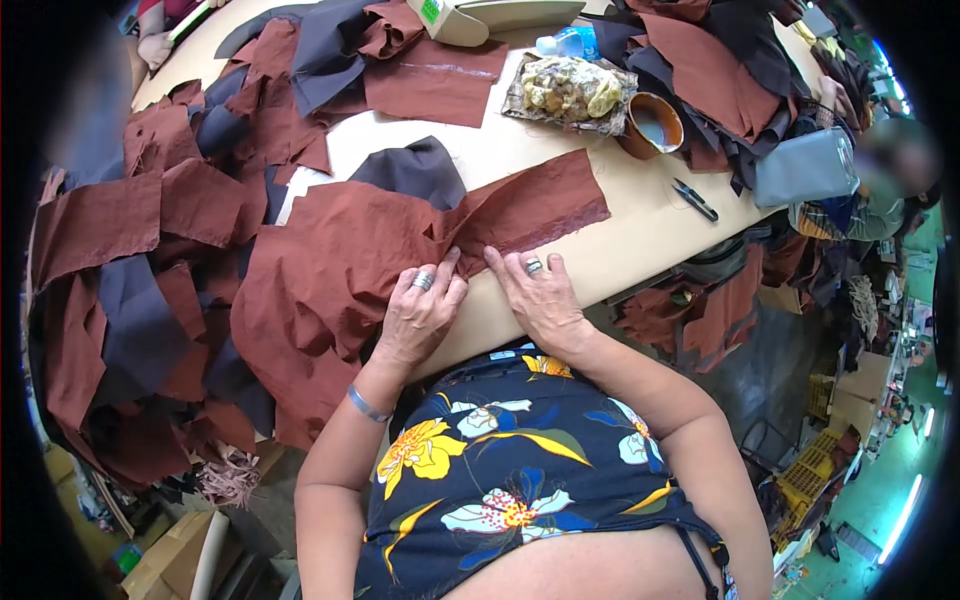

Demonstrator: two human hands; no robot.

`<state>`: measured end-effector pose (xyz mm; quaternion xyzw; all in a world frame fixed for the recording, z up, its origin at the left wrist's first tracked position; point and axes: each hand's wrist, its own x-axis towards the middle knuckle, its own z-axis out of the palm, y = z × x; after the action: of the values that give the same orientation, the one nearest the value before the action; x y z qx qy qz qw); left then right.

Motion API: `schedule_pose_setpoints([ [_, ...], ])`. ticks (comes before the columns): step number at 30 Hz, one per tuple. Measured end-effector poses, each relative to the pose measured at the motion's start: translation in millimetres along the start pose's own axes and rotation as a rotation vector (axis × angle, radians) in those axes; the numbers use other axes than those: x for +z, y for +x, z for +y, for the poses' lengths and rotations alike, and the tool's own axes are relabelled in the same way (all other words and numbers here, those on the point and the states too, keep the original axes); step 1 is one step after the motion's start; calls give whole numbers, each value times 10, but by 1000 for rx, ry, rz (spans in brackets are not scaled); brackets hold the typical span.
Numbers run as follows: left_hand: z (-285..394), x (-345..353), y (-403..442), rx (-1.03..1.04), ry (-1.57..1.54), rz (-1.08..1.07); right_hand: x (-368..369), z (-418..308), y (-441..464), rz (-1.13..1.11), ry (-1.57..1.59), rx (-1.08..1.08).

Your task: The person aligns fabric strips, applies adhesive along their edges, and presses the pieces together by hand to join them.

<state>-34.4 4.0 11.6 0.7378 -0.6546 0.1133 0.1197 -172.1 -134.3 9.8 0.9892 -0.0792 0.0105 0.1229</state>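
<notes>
A large piece of reddish-brown cloth [310, 260] lies bunched at the front edge of the table [620, 245]. My left hand [425, 310], with a ring and a bracelet, pinches the cloth near its front edge. Just right of it, my right hand [540, 300], also ringed, has its fingers curled at the same edge, the fingertips against the cloth. Beyond my hands a flat strip of the cloth [550, 205] stretches to the right, with a frayed seam along its near side. A dark grey piece [415, 170] shows behind the bunched part.
Brown and dark cloth pieces [150, 220] heap on the left, with another pile [710, 65] at back right. Thread snips [695, 200], an orange-brown bowl [652, 125], a plastic bottle [570, 43] and a patterned tray [570, 90] stand on the table. Other people sit at its far sides.
</notes>
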Motion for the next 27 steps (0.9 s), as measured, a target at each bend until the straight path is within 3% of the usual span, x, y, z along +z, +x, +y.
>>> schedule_pose_setpoints([
  [9, 10, 19, 1, -119, -166, -50, -69, -46, 95, 50, 137, -89],
  [20, -9, 85, 1, -179, -264, -61, -27, -43, 39, 157, -26, -149],
  [23, -36, 70, -12, -174, -264, -85, -166, 172, 66, 56, 243, -222],
  [27, -10, 61, -13, -188, -284, -74, -139, 93, 124, 113, 266, -105],
])
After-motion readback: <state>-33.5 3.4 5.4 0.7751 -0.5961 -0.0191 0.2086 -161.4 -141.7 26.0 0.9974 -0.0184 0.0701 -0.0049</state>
